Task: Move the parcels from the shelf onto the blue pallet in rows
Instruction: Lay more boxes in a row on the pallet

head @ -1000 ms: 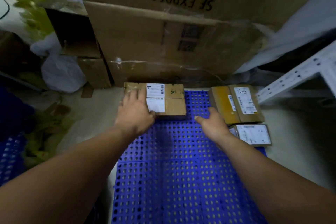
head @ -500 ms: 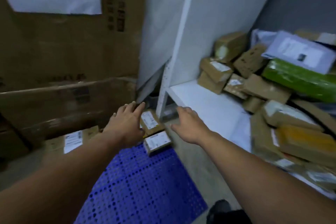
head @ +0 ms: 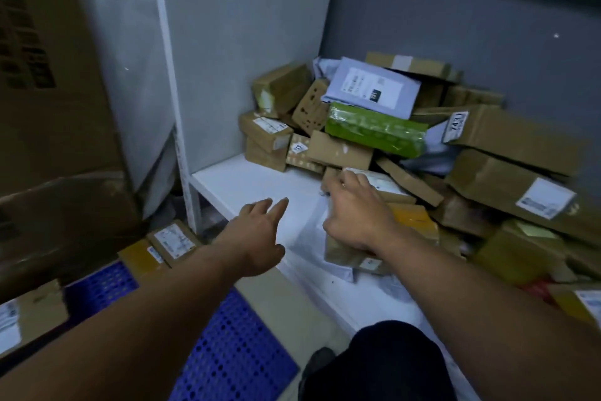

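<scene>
One labelled parcel (head: pixel 387 187) touching right hand (head: pixel 356 218) fingertips (head: pixel 345 178); left hand (head: pixel 257 238) apart.

A dark grey wall (head: pixel 455 26) is seen beyond the right hand (head: pixel 354 215); large cardboard cartons (head: pixel 48 108) are stacked left of the left hand (head: pixel 260 238); the room is dimly lit.

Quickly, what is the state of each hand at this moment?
Left hand: open, holding nothing.
Right hand: fingers on a small parcel; grip cannot be told.

white shelf (head: pixel 247 182), piled parcels (head: pixel 422 153), blue pallet (head: pixel 227 352)
</scene>
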